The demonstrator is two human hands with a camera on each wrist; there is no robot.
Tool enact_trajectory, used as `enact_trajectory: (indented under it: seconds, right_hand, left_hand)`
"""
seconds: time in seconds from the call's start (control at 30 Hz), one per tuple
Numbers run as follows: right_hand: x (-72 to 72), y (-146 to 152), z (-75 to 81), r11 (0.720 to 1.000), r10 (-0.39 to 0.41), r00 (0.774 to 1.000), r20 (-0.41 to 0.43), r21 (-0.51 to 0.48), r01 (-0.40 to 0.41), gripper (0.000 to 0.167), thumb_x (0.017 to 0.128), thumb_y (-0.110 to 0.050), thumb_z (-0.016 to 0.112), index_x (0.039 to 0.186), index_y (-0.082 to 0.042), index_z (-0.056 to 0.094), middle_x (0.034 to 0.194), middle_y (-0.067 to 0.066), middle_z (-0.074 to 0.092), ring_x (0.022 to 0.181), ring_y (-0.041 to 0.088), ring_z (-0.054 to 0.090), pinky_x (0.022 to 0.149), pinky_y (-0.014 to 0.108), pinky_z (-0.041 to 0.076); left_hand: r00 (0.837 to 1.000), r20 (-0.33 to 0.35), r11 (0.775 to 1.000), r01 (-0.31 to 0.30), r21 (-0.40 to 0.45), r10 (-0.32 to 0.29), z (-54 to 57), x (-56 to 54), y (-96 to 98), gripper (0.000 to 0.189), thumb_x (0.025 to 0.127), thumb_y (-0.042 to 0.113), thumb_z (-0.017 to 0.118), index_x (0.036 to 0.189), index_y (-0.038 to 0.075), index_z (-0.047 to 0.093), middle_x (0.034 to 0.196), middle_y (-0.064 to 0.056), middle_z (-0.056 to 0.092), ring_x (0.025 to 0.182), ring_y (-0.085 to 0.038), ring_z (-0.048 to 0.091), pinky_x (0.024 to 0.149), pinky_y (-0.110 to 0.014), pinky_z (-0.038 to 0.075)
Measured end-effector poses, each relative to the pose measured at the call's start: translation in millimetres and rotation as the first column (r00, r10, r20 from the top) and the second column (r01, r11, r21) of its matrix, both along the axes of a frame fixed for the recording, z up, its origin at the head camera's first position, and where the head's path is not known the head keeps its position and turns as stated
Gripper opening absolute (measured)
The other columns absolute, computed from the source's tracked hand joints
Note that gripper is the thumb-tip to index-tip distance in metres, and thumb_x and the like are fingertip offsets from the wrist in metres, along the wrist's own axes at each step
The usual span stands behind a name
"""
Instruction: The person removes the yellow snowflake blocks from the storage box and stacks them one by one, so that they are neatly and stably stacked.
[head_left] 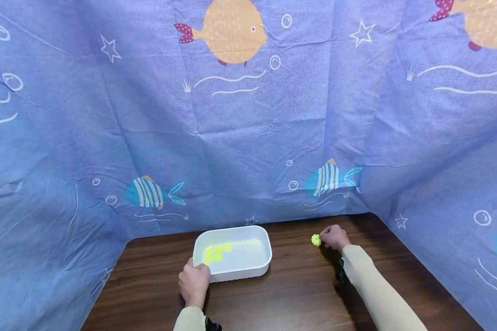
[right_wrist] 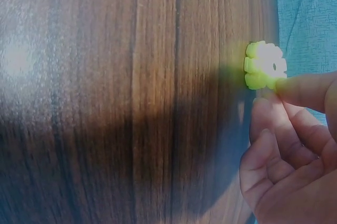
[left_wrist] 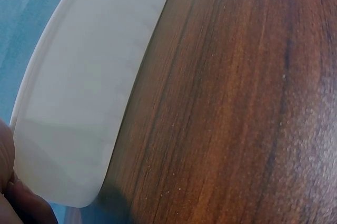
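Right hand pinches a yellow-green toy piece on the table; left hand grips a white tub.

The right hand (head_left: pixel 334 237) pinches a small yellow-green notched disc (head_left: pixel 316 240) at its fingertips (right_wrist: pixel 295 88), the disc low against the dark wooden table (head_left: pixel 298 294) and well to the right of the white plastic tub (head_left: pixel 248 271). The left hand (head_left: pixel 194 282) curls over the tub's near-left corner and holds its rim. Inside the tub lie more yellow-green pieces (head_left: pixel 216 252), toward its left side. A blue cloth printed with fish (head_left: pixel 232 138) hangs behind and to both sides of the table.
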State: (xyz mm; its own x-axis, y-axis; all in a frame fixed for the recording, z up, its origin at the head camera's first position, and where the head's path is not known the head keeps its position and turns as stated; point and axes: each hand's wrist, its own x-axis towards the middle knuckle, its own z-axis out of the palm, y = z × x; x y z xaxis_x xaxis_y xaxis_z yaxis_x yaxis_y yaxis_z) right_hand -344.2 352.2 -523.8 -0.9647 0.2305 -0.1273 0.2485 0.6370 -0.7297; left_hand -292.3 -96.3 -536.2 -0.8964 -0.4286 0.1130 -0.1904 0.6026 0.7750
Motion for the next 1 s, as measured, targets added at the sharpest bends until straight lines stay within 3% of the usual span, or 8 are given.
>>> enact_trajectory:
  seconds: [0.73,1.0]
  right_hand:
    - [3.1,-4.2,-2.5,0.996,0.019,1.0,-0.012,0.092,-0.017,0.022,0.086,-0.011,0.062,0.097,0.003,0.076,0.079,0.008,0.07,0.064,0.015,0.06,0.058,0.028,0.046]
    - [2.5,-4.7,-5.6,0.991,0.045,0.999,-0.018,0.123,-0.042,0.02,0.09,-0.015,0.064,0.095,0.0,0.076,0.071,0.003,0.068,0.063,0.015,0.059,0.059,0.028,0.045]
  left_hand:
    - [1.0,0.002,1.0,-0.002,0.003,0.002,0.8,0.4,1.4,0.049,0.087,0.009,0.046,0.13,-0.01,0.06,0.119,-0.038,0.064,0.095,-0.055,0.065,0.078,-0.061,0.05]
    - [1.0,0.009,1.0,-0.005,0.003,0.005,1.6,-0.3,1.2,0.048,0.088,0.01,0.046,0.13,-0.009,0.06,0.119,-0.037,0.065,0.095,-0.054,0.065,0.078,-0.06,0.05]
